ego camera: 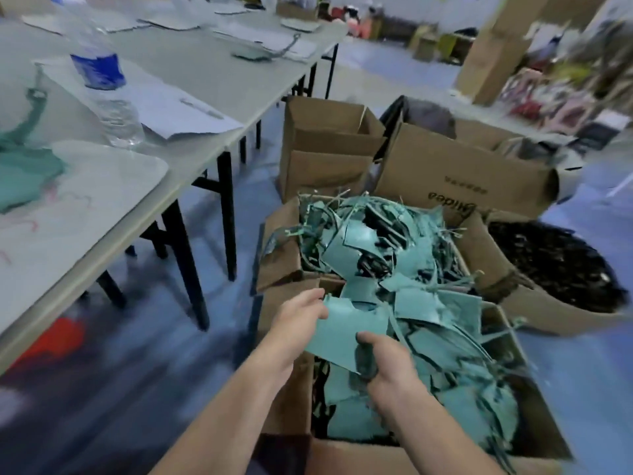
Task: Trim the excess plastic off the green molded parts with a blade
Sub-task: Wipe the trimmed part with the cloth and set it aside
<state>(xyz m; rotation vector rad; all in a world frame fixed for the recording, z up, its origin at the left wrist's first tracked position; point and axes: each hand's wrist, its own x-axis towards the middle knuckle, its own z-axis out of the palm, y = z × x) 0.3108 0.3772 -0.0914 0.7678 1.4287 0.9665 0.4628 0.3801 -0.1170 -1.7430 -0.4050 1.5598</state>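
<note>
Boxes crowd the floor beside a long grey table (pixel 212 73). The nearest one, an open cardboard box (pixel 284 265), is heaped with green molded parts (pixel 442 337) and thin green strips, and some of them hang over its rim. Between its left flap and the black table legs (pixel 226 214) a strip of blue floor (pixel 253 186) is free. On the right a sack of dark scrap (pixel 555 269) stands just beside the box, and two more cartons (pixel 325 149) stand close behind it.

Both hands are over the near part of the heap. The left hand (pixel 301 315) pinches the left edge of one flat green sheet (pixel 346 334). The right hand (pixel 390 368) is curled round a dark handle (pixel 364 361) that lies against the near edge of the same sheet. Whether this is the blade I cannot tell.

Motion blurs the whole view. The near wall of the box is cut off at the bottom. The left part of the table, with a water bottle (pixel 102 80) and a green piece (pixel 24 173), runs out of the frame.
</note>
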